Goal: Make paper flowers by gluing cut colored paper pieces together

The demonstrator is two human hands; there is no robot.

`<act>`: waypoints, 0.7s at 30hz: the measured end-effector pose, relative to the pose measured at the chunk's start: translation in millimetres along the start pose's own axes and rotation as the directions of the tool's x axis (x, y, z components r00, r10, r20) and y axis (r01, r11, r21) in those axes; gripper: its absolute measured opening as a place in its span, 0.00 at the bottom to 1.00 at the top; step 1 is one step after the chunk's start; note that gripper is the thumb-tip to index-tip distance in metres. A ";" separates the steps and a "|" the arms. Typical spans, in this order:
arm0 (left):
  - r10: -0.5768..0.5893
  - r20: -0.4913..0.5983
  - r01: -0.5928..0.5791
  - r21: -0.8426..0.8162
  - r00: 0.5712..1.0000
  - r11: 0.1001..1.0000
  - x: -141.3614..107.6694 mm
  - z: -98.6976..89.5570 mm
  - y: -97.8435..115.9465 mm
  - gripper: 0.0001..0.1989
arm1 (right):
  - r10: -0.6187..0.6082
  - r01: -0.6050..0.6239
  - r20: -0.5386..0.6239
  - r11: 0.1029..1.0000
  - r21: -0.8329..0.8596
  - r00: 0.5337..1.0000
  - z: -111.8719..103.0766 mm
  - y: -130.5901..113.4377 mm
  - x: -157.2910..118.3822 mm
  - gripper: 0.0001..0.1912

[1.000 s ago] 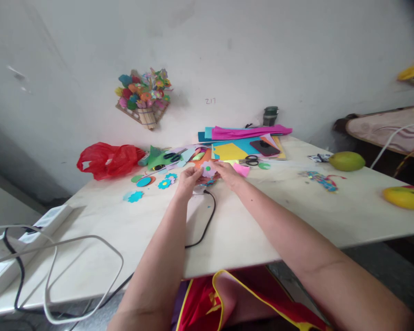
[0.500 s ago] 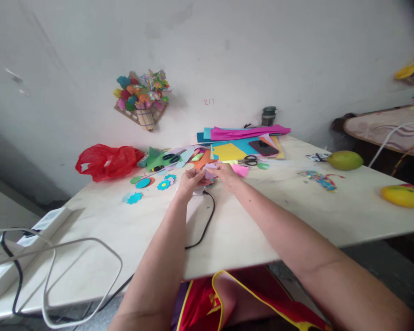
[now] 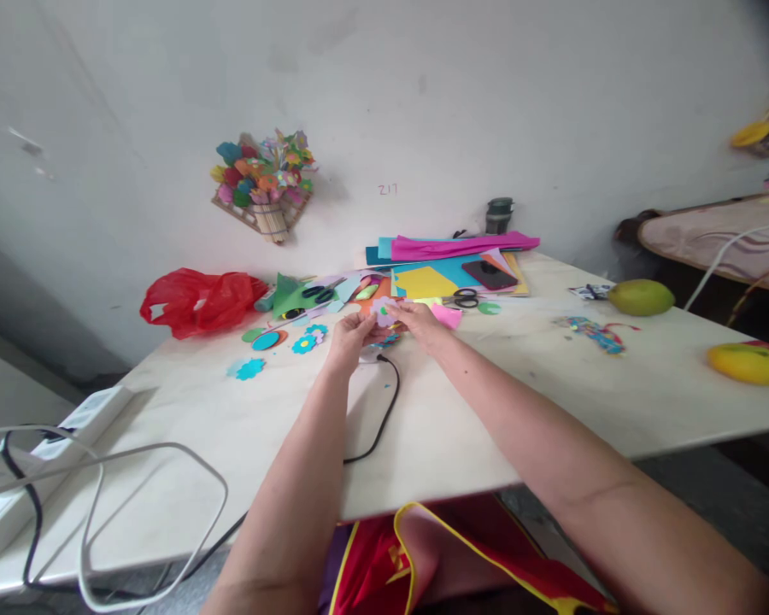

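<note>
Between my two hands is a lilac paper flower [image 3: 380,306] with a small green centre. My left hand [image 3: 351,335] pinches its left edge, and my right hand [image 3: 418,319] has fingers closed on its right edge. Beneath the hands, partly hidden, lies something white joined to a black cord [image 3: 394,393]. To the left on the table are blue flowers [image 3: 303,343] with yellow centres, a plain blue flower [image 3: 250,368] and a blue paper disc [image 3: 265,341].
Scissors [image 3: 466,298] and a phone [image 3: 489,274] lie by the coloured sheets [image 3: 423,280]. A red plastic bag [image 3: 198,301] sits at the back left. A power strip [image 3: 99,410] with loose cables is near left. Mangoes [image 3: 641,297] lie on the right.
The lilac flower has turned, so its green centre now shows. Both hands stay in nearly the same place, still holding it.
</note>
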State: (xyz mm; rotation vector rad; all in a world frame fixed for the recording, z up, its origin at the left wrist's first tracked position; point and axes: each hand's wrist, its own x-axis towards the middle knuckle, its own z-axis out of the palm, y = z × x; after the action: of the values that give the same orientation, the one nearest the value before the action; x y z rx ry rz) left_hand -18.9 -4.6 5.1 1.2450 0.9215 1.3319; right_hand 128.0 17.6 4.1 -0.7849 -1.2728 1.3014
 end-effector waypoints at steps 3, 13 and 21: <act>-0.006 0.011 0.005 0.016 1.000 1.000 -0.1 -0.1 -0.7 0.20 | -0.015 0.014 -0.029 1.000 -0.028 0.999 -1.4 4.2 4.1 0.20; 0.029 -0.019 -0.028 0.073 0.999 0.997 -2.2 -0.4 2.5 0.23 | -0.044 0.040 -0.024 0.992 -0.123 0.999 -3.8 6.7 7.4 0.17; 0.049 -0.056 -0.044 0.087 0.997 0.995 -0.2 -0.6 2.3 0.24 | 0.041 -0.040 0.008 0.999 -0.030 0.999 -3.7 -2.4 -0.3 0.24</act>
State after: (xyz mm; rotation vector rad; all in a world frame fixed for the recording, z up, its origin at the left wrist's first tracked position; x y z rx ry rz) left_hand -19.9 -5.1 7.3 1.3060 1.0050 1.3839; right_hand 132.2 17.6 5.6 -0.8305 -1.2911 1.3220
